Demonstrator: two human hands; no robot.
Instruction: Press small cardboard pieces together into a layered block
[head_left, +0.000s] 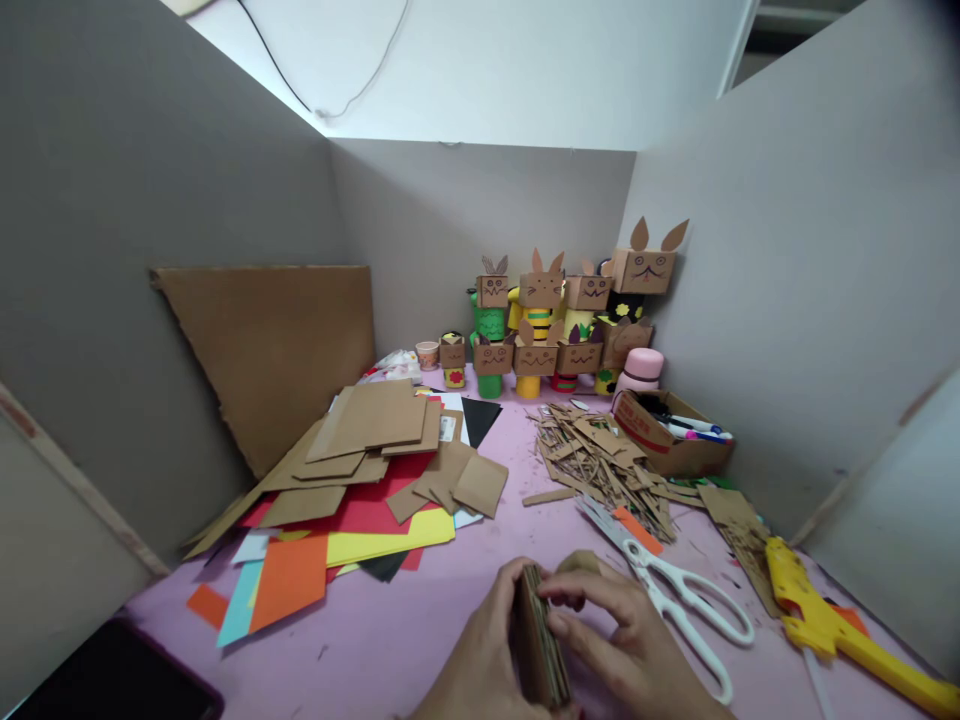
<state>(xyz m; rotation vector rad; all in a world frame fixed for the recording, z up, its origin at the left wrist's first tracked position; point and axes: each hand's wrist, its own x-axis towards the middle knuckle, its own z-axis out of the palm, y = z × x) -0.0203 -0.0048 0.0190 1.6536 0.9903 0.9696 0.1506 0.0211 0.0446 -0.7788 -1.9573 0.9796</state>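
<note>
Low in the middle of the view, both my hands close around a thick stack of brown cardboard pieces [541, 640] held on edge just above the pink table [390, 640]. My left hand [480, 660] grips the stack's left side. My right hand [634, 645] wraps the right side, with its fingers lying over the top. White-handled scissors [675, 590] lie on the table just right of my right hand.
A yellow glue gun [832, 625] lies at the right. Cardboard scraps [600, 465] pile up in the middle, flat cardboard and coloured paper sheets [352, 480] at the left. Cardboard bunny figures [562, 320] stand at the back, beside a box of markers [675, 435]. Grey partition walls enclose the table.
</note>
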